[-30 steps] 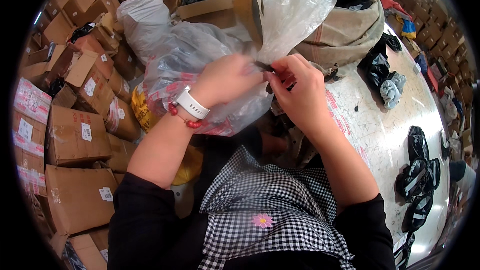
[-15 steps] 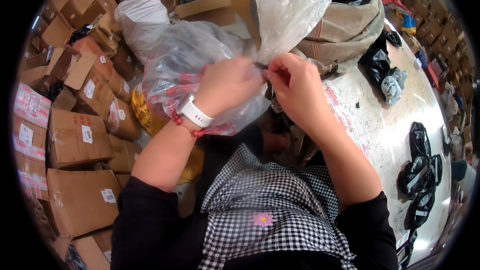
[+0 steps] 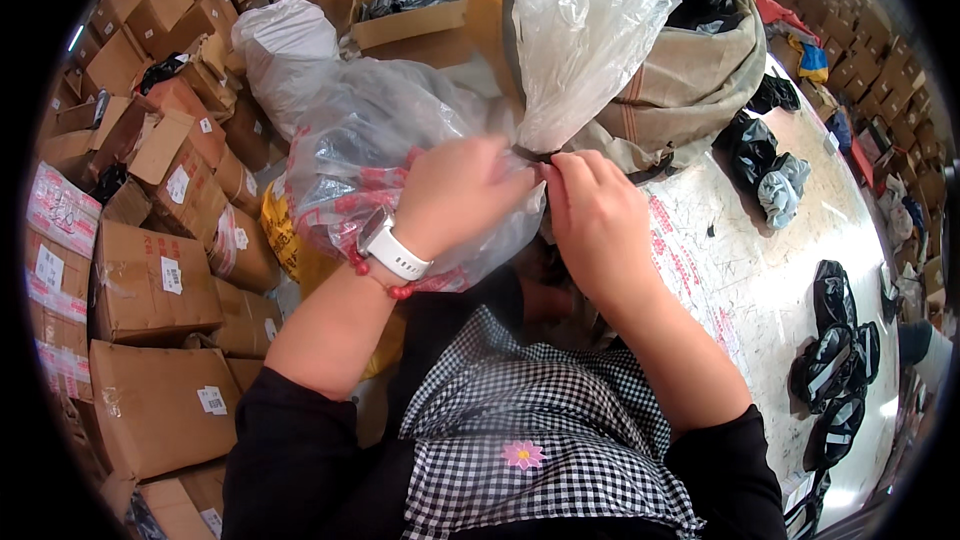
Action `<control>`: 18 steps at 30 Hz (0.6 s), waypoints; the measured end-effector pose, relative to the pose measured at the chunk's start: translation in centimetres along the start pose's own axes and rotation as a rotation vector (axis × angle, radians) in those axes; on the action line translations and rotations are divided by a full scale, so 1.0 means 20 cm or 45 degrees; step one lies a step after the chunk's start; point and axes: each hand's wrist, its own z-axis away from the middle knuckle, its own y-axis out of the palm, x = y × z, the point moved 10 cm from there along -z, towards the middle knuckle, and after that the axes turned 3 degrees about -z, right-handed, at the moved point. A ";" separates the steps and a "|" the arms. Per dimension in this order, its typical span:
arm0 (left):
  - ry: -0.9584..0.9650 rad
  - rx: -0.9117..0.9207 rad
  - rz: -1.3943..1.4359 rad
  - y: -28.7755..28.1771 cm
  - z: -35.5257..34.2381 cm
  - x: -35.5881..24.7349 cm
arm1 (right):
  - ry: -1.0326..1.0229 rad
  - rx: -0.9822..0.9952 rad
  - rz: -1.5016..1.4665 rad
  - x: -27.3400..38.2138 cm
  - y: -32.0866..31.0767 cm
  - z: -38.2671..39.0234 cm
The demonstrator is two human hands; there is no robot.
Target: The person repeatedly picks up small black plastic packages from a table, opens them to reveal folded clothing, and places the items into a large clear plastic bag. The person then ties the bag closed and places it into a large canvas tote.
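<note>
A large clear plastic bag with red print has its neck gathered in front of me. Above the gather, its loose top fans out in a pale flare. A thin dark tie crosses the gathered neck. My right hand pinches the tie at the neck's right side, thumb and forefinger pressed together. On the left side, my left hand is curled close against the neck; its fingers are blurred and partly hidden, so what they grip does not show.
Cardboard boxes crowd the left side. Behind the bag stand a white sack and an open carton. A beige sack holds black packages. The white table at right bears black plastic-wrapped bundles.
Both hands and the gathered neck sit slightly lower in the picture. The flared top has shifted down and a little right. The left hand stays blurred at the tie.
</note>
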 end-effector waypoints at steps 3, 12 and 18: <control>0.033 -0.053 -0.067 0.02 0.00 -0.01 | 0.048 0.123 0.221 0.03 0.05 -0.02; 0.320 -0.303 -0.163 -0.11 0.07 -0.15 | 0.132 0.265 -0.171 -0.11 0.12 -0.05; 0.148 0.114 1.246 0.05 0.04 -0.01 | 0.330 0.646 -0.985 -0.15 0.18 0.01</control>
